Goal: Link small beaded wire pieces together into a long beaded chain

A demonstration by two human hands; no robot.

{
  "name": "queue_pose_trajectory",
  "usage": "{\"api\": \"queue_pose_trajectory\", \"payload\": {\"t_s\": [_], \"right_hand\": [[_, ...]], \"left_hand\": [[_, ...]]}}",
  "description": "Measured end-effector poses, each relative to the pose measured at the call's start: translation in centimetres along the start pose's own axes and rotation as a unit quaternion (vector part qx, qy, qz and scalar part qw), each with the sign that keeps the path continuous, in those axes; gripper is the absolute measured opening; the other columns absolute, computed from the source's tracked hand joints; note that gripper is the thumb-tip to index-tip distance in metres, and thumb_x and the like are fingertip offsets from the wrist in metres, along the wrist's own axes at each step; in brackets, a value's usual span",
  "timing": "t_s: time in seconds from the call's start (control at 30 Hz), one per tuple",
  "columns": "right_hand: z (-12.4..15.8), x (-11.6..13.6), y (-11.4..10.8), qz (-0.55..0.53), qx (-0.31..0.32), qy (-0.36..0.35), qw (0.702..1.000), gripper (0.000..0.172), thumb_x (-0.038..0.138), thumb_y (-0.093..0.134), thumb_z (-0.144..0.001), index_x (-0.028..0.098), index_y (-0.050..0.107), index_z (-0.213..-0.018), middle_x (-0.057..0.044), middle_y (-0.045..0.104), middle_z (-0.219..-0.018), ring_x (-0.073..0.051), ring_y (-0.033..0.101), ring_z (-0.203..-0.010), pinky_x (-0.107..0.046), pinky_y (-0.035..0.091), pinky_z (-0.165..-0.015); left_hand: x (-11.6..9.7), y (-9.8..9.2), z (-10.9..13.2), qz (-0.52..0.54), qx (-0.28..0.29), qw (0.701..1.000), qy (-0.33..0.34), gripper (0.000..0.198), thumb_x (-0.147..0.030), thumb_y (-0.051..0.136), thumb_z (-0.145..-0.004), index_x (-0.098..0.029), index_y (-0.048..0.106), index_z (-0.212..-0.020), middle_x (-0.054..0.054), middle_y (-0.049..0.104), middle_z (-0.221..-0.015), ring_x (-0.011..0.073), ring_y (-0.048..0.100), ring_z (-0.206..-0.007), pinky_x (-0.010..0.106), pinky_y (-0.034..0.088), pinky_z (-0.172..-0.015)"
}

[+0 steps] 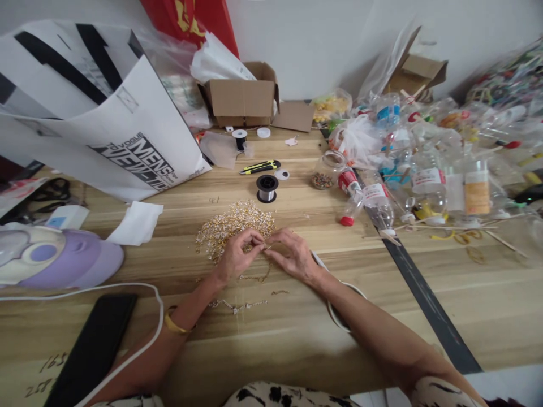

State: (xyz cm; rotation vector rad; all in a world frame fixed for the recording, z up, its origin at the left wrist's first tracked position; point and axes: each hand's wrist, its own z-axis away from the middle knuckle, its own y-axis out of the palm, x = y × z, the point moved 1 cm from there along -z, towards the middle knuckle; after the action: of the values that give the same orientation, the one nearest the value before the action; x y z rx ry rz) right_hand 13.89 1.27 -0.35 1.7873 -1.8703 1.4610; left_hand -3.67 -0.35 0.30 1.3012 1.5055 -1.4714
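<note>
My left hand [240, 253] and my right hand [293, 254] meet over the table with their fingertips pinched together. Between them is a thin piece of gold chain, whose fine detail is too small to make out. A loose length of gold chain [254, 277] hangs or lies just below the fingers. Behind my left hand spreads a heap of gold and clear beaded chains [237, 223], partly covered by that hand. Closer to me lie a beaded chain strand [237, 307] and a short chain piece [280, 292].
Beyond the heap are a wire spool [267, 189], a yellow-black box cutter [259, 167] and a bead jar [324, 175]. Plastic bottles [424, 175] crowd the right. On the left stand a white paper bag [139, 124], a purple device [80, 257] and a black phone [95, 345].
</note>
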Motion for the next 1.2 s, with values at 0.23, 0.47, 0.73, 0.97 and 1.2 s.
{"api": "queue_pose_trajectory", "payload": {"t_s": [0.23, 0.47, 0.73, 0.97, 1.2], "right_hand": [[0.18, -0.44, 0.35, -0.009, 0.025, 0.004, 1.000, 0.009, 0.024, 0.055, -0.091, 0.019, 0.062, -0.090, -0.005, 0.064, -0.082, -0.015, 0.060, -0.075, -0.028, 0.048, -0.069], [0.16, -0.47, 0.13, 0.001, 0.045, 0.012, 0.999, 0.013, 0.025, 0.052, -0.093, 0.020, 0.064, -0.094, -0.006, 0.064, -0.086, -0.016, 0.060, -0.078, -0.029, 0.048, -0.071], [0.12, -0.25, -0.19, 0.075, 0.065, 0.001, 0.995, 0.019, 0.024, 0.047, -0.095, 0.019, 0.065, -0.093, -0.007, 0.061, -0.089, -0.017, 0.057, -0.080, -0.030, 0.046, -0.073], [0.18, -0.49, -0.02, 0.069, 0.063, 0.009, 0.996, 0.016, 0.023, 0.048, -0.094, 0.020, 0.064, -0.092, -0.006, 0.061, -0.085, -0.017, 0.057, -0.078, -0.029, 0.045, -0.072], [0.20, -0.60, 0.13, 0.096, 0.067, 0.006, 0.993, 0.015, 0.022, 0.049, -0.094, 0.018, 0.063, -0.090, -0.006, 0.061, -0.085, -0.017, 0.056, -0.077, -0.028, 0.044, -0.071]], "left_hand": [[-0.02, 0.02, 0.10, -0.042, -0.008, 0.999, 0.019, 0.004, -0.016, 0.059, -0.080, -0.016, 0.058, -0.084, 0.001, 0.063, -0.075, 0.0129, 0.062, -0.071, 0.023, 0.049, -0.067], [-0.03, -0.03, 0.13, -0.066, -0.013, 0.998, 0.017, 0.004, -0.015, 0.060, -0.080, -0.016, 0.059, -0.083, 0.001, 0.064, -0.074, 0.0124, 0.062, -0.070, 0.023, 0.049, -0.066], [0.44, -0.02, 0.03, -0.071, -0.009, 0.997, 0.018, 0.004, -0.014, 0.059, -0.080, -0.016, 0.059, -0.083, 0.001, 0.065, -0.075, 0.0121, 0.062, -0.070, 0.023, 0.049, -0.067], [0.36, -0.08, 0.03, -0.081, -0.007, 0.996, 0.028, 0.005, -0.012, 0.060, -0.080, -0.016, 0.060, -0.083, 0.001, 0.066, -0.074, 0.0121, 0.062, -0.069, 0.022, 0.049, -0.067], [0.68, -0.17, -0.03, -0.096, -0.006, 0.994, 0.045, 0.007, -0.011, 0.059, -0.079, -0.016, 0.060, -0.083, 0.000, 0.067, -0.074, 0.0116, 0.063, -0.069, 0.022, 0.050, -0.066]]}}
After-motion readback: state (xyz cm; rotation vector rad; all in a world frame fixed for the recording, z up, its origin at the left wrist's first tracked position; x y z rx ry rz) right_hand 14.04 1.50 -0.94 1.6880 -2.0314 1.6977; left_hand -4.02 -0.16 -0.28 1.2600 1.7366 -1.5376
